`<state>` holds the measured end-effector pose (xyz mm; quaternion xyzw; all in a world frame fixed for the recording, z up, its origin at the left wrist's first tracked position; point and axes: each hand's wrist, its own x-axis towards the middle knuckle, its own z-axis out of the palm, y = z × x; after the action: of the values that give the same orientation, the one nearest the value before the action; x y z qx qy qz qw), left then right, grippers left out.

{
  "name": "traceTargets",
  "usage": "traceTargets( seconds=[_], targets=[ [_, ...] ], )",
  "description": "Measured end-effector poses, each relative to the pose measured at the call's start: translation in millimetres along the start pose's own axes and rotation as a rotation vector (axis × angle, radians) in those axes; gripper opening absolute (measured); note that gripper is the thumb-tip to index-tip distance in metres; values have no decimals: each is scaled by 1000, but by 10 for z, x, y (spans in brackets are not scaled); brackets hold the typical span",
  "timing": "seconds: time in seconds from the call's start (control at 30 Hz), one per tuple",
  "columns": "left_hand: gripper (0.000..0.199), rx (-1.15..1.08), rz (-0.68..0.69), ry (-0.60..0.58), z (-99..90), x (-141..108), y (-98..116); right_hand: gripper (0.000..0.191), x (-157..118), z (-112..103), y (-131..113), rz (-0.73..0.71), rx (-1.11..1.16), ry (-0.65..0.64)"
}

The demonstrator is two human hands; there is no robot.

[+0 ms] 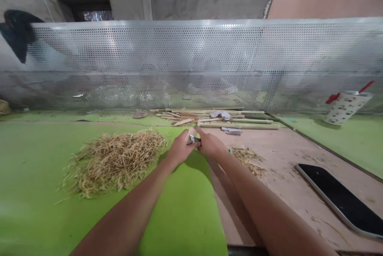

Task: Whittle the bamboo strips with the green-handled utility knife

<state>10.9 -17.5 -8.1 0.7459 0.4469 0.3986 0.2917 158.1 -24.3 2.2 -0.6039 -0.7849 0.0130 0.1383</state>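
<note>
My left hand [180,147] is closed on a small pale wooden piece [190,133] near the middle of the view. Close against it, my right hand [211,144] grips a small knife [195,139], its short metal blade lying at the wooden piece. The two hands meet above the green mat [182,208]. To the left of my left hand lies a heap of thin straw-coloured shavings [116,162]. Just right of my right hand is a smaller scatter of shavings [248,158].
Bamboo sticks [239,125] with a crumpled white cloth [220,115] lie beyond the hands. A black-screened phone [341,198] lies at the right, a patterned cup [348,107] stands farther back. A perforated metal screen [179,48] crosses behind.
</note>
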Motion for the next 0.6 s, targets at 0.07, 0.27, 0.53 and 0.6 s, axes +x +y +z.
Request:
traceTargets(
  seconds=[0.07,0.27,0.53,0.6],
  targets=[
    [29,-5,-24,10,9,-5,17,64,-11,-33,-23,43,-40,14],
    [26,-9,-57,57,30,-11,37,43,-25,-111,-108,100,-53,29],
    [27,65,-102,110,31,-18,55,33,-49,-134,-195,144,-89,59],
    [27,69,-108,121,39,-15,58,35,-46,-135,-211,164,-104,64]
  ],
)
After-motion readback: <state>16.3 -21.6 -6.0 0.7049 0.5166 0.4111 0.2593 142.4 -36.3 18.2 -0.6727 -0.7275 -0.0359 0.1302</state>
